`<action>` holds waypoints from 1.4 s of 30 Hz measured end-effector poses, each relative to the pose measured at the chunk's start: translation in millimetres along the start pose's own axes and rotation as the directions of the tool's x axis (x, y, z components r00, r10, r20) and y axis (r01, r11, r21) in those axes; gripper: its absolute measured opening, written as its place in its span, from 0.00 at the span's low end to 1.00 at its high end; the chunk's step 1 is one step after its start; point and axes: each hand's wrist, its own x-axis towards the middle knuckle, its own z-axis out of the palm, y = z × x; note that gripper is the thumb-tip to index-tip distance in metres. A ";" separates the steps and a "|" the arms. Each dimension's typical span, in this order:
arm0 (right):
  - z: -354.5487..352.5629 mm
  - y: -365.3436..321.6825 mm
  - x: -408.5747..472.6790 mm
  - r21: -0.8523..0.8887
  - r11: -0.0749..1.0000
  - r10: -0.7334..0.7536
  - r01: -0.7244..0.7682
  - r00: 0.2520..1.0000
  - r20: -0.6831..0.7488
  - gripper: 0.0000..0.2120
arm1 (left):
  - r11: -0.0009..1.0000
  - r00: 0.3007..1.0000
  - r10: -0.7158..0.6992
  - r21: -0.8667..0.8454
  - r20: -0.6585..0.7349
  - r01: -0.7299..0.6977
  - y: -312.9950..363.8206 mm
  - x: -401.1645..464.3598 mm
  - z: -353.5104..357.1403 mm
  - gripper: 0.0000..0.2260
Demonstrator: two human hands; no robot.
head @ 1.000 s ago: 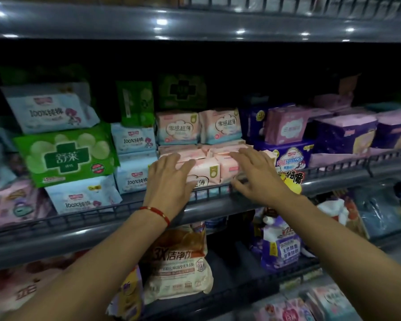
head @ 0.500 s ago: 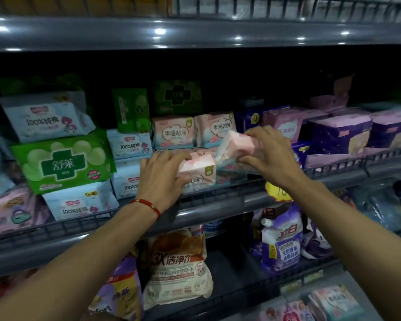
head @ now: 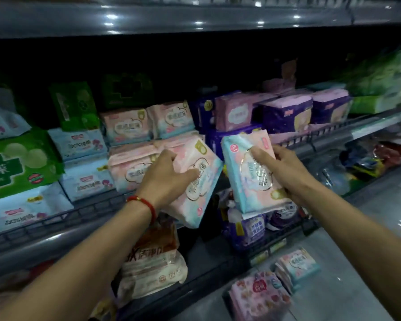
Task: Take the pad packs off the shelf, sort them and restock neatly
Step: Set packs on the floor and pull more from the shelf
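Since a moment ago I've pulled both pink-and-blue pad packs clear of the shelf rail [head: 97, 210]. My left hand [head: 164, 179] grips the left pack [head: 195, 188], tilted, in front of the shelf; my right hand [head: 285, 169] clasps the right pack [head: 248, 174], held up just beside it.

Dim scene; ceiling-light glare on upper shelf [head: 195, 19] (edges blurred, wide-angle bent).

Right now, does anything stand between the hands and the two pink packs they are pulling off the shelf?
Nothing visible does. The left hand already grips one pink pack and the right hand the other pink pack, both out past the shelf rail.
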 end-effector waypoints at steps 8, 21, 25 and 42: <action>-5.2 105.5 -58.9 0.253 0.857 0.429 -0.449 0.894 0.131 0.23 | 0.627 0.822 -0.275 -0.555 0.498 0.546 -69.1 -37.4 133.5 0.13; 108.1 236.0 -140.4 0.164 0.624 0.736 -0.764 0.645 0.206 0.36 | 0.363 0.460 -0.278 -0.351 0.843 0.863 -196.6 -116.5 170.7 0.23; 143.4 290.2 -180.9 0.188 0.476 0.828 -0.859 0.510 0.231 0.41 | 0.435 0.359 -0.379 -0.178 0.853 0.883 -249.9 -146.0 161.6 0.20; 203.9 410.7 -209.2 0.505 0.205 0.921 -0.838 0.340 0.191 0.30 | 0.157 0.291 -0.749 -0.267 0.596 0.951 -365.8 -172.1 245.3 0.13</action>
